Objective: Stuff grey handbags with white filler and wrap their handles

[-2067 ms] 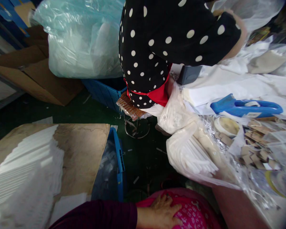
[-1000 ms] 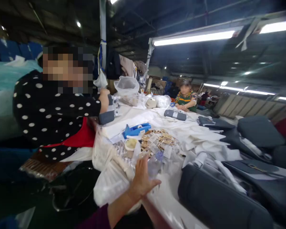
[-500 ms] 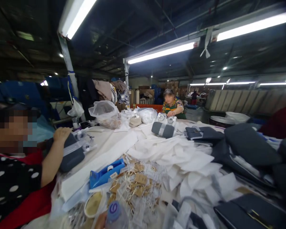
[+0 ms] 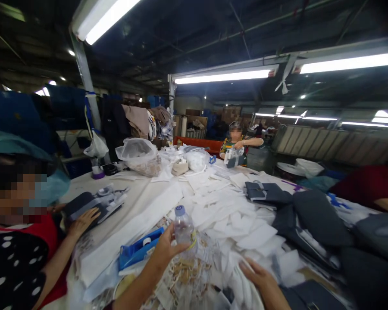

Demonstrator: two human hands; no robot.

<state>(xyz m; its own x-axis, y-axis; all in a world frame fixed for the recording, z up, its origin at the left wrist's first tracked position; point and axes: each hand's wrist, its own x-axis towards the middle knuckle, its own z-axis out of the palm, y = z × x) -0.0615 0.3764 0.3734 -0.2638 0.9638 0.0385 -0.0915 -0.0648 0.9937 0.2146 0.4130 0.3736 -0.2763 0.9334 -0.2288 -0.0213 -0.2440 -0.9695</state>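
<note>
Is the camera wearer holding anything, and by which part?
The left hand holds a clear bottle by the side of its body, below the cap. Whether the right hand, at the white material, grips any cannot be told.

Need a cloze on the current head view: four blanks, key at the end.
1. The clear bottle is in the person's ____.
2. The loose sheets beside the right hand are ____ in colour.
3. The plastic tool, left of the bottle in the picture, is coloured ____.
4. The light tubes overhead are switched ____.

Missing words: left hand; white; blue; on.
</note>
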